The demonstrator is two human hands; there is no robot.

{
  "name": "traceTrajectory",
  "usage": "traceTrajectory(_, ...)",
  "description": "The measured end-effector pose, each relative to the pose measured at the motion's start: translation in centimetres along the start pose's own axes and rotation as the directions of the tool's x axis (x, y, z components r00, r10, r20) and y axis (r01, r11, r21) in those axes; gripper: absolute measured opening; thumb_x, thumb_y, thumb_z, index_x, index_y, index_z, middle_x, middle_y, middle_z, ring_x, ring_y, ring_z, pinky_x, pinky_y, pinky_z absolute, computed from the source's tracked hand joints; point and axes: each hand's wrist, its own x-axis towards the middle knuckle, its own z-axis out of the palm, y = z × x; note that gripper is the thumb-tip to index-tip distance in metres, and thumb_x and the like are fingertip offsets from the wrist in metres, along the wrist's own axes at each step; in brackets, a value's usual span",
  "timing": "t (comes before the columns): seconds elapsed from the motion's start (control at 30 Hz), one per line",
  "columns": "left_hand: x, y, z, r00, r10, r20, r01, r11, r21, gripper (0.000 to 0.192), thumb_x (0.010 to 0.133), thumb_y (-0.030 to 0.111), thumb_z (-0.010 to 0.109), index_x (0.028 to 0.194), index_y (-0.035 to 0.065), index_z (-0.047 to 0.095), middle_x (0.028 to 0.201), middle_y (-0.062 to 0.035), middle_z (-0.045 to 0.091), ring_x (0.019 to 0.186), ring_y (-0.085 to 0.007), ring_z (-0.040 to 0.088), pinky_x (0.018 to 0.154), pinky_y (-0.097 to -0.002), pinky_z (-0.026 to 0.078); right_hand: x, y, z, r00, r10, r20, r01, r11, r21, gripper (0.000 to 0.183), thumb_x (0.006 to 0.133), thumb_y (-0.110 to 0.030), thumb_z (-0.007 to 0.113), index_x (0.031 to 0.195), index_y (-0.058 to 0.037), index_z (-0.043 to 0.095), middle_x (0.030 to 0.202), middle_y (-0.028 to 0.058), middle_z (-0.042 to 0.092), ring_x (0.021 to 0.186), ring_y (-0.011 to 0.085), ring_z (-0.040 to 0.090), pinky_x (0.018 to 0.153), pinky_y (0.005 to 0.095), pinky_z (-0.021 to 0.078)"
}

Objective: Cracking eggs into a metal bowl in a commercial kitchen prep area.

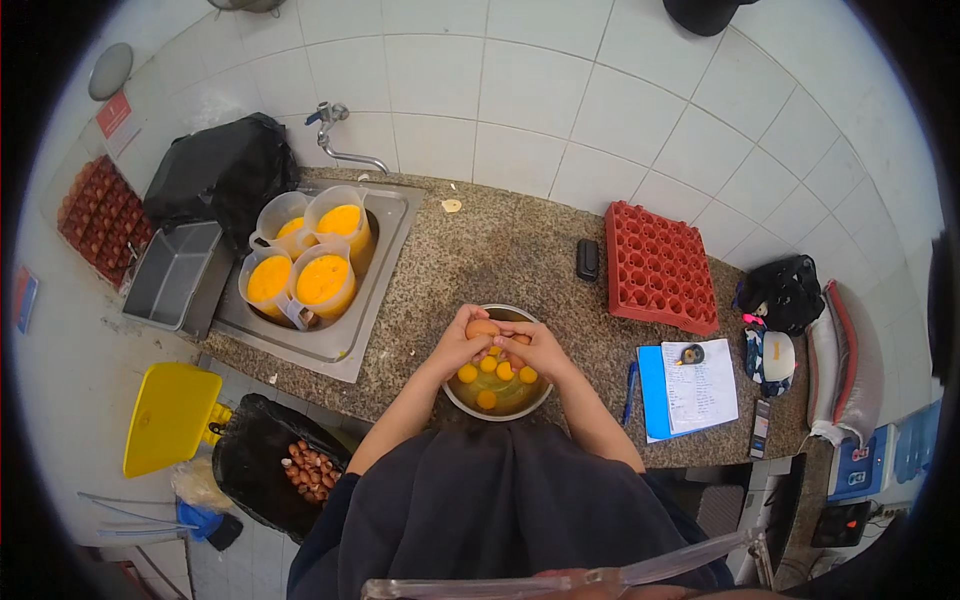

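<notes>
Both of my hands meet above the far side of a steel mixing bowl [452, 397] on the granite counter. A brown egg [482, 328] is held in my left hand [459, 346]. My right hand [541, 349] has its fingers around another brown egg [519, 343], partly covered by the fingers; whether either shell is cracked, I cannot tell. Several whole egg yolks [486, 399] float in clear egg white inside the bowl, below my fingers.
Left, a steel sink [349, 330] holds several plastic jugs [324, 281] of beaten egg. Below it, a black-lined bin [247, 457] contains eggshells [309, 469]. Right are stacked red egg trays [660, 266], a blue pen [631, 391], a handwritten paper [697, 394] and a phone [760, 427].
</notes>
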Motion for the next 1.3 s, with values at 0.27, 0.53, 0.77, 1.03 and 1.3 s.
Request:
traceTrajectory(0.27, 0.2, -0.6, -0.2, 0.996, 0.066, 0.063, -0.074, 0.986, 0.152, 0.038, 0.076, -0.005, 0.05, 0.107, 0.0111, 0.035, 0.089, -0.0055, 0.048, 0.059, -0.0087, 0.047, 0.048, -0.0201, 0.036, -0.5, -0.4, -0.4, 0.986, -0.155, 0.057, 0.165, 0.953, -0.255, 0.033, 0.084, -0.013, 0.061, 0.115, -0.0019, 0.058, 0.076, 0.0061, 0.061, 0.069, 0.011, 0.058, 0.06, 0.0234, 0.0456)
traceTrajectory(0.53, 1.1, -1.3, -0.7, 0.958, 0.27, 0.095, -0.283, 0.84, 0.463, 0.04, 0.07, -0.003, 0.052, 0.106, 0.0083, 0.038, 0.096, -0.0058, 0.048, 0.083, -0.0115, 0.05, 0.069, -0.0235, 0.044, -0.3, 0.2, 0.0, 0.87, -0.489, 0.056, 0.443, 0.728, -0.523, 0.036, 0.075, -0.011, 0.063, 0.109, -0.0012, 0.059, 0.078, 0.0156, 0.06, 0.073, 0.0313, 0.06, 0.066, 0.0347, 0.0469)
traceTrajectory(0.77, 0.2, 2.1, 0.3, 0.913, 0.34, 0.227, -0.405, 0.674, 0.618, 0.047, 0.065, 0.004, 0.059, 0.109, 0.0039, 0.043, 0.101, -0.0107, 0.05, 0.1, -0.0211, 0.051, 0.088, -0.0312, 0.041, -0.4, 0.3, -0.9, 0.79, -0.601, 0.122, 0.547, 0.603, -0.581, 0.039, 0.074, -0.005, 0.062, 0.113, -0.0035, 0.059, 0.08, 0.0127, 0.057, 0.074, 0.0277, 0.057, 0.065, 0.0345, 0.0452)
traceTrajectory(1.03, -1.2, 5.8, 2.8, 0.884, 0.321, 0.341, -0.46, 0.457, 0.762, 0.05, 0.063, 0.006, 0.061, 0.11, 0.0034, 0.044, 0.106, -0.0129, 0.049, 0.102, -0.028, 0.051, 0.089, -0.0331, 0.04, 0.1, -0.8, -2.3, 0.674, -0.723, 0.148, 0.658, 0.497, -0.565, 0.032, 0.073, -0.002, 0.062, 0.105, -0.0036, 0.063, 0.081, 0.0098, 0.058, 0.076, 0.0257, 0.057, 0.07, 0.0341, 0.0479)
traceTrajectory(1.3, -2.1, 8.0, 5.8, 0.917, 0.181, 0.355, -0.389, 0.207, 0.898, 0.058, 0.062, 0.007, 0.064, 0.116, 0.0041, 0.042, 0.11, -0.0153, 0.047, 0.103, -0.0328, 0.05, 0.084, -0.0369, 0.044, -0.2, -1.9, -3.6, 0.493, -0.854, 0.163, 0.705, 0.283, -0.65, 0.018, 0.067, -0.002, 0.066, 0.085, -0.003, 0.062, 0.081, 0.0077, 0.06, 0.077, 0.0253, 0.058, 0.066, 0.0338, 0.0492)
